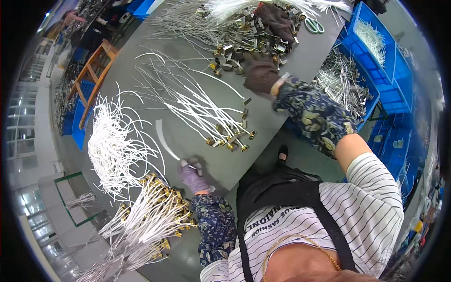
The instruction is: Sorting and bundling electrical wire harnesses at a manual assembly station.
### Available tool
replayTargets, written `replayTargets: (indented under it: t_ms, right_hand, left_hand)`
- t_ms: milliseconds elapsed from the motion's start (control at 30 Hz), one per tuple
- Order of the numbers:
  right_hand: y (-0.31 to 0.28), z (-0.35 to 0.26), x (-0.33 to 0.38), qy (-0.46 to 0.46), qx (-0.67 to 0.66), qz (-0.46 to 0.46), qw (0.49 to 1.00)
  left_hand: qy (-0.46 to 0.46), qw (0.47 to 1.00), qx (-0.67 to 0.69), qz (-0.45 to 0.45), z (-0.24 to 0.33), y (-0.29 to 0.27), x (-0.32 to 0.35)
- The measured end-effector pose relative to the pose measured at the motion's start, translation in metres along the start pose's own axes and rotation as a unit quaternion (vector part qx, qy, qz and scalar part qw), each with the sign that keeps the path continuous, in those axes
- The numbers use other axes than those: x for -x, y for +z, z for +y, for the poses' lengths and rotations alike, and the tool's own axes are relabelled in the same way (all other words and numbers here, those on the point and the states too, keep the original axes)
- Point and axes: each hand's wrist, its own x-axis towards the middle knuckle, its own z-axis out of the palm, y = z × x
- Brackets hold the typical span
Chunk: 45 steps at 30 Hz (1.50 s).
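Note:
My left hand (192,176), in a thin greyish-purple glove, is closed on a white sleeve tube (165,142) that curves up and away over the grey table. My right hand (259,74), in a dark brown glove, reaches to the near edge of a heap of metal-cased parts with wires (230,57). Its fingers look spread over the parts, and their tips blend into the dark heap. Between the hands lies a loose row of wired parts with white sleeves (202,109), their metal ends toward me.
Loose white tubes (112,145) are piled at the left, beside a bundle of sleeved wired parts (150,211). A brown glove (276,21) lies on the far heap near green-handled scissors (314,25). Blue bins (397,89) stand at the right, a wooden stool (94,77) at the left.

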Motion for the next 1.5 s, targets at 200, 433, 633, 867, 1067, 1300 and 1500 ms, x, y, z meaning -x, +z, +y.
replayTargets:
  t_ms: [200,433,633,867,1067,1300,1500]
  right_hand:
    - [-0.081,-0.020,0.015,0.155,-0.189,-0.270,0.932]
    - [-0.114,-0.073,0.066,0.100,-0.318,-0.296,0.895]
    - [-0.121,-0.069,0.174,0.163,-0.518,-0.139,0.828]
    - [-0.170,-0.035,0.350,0.329,-0.396,-0.334,0.790]
    - [-0.191,-0.029,0.383,0.545,-0.443,-0.369,0.609]
    - [-0.193,-0.024,0.370,0.519,-0.430,-0.363,0.643]
    - [-0.200,-0.029,0.349,0.577,-0.433,-0.374,0.583]
  left_hand:
    - [0.041,0.998,-0.053,0.000,0.022,0.091,0.001]
    - [-0.135,0.953,0.074,-0.262,-0.009,0.208,-0.001]
    - [-0.267,0.937,0.175,-0.144,-0.031,0.216,0.030]
    - [0.030,0.977,0.094,-0.189,-0.008,0.181,-0.021]
    - [0.090,0.973,0.112,-0.180,0.055,0.152,-0.072]
    - [0.078,0.981,0.108,-0.144,0.080,0.140,-0.085]
    - [0.115,0.974,0.085,-0.178,0.061,0.153,-0.047]
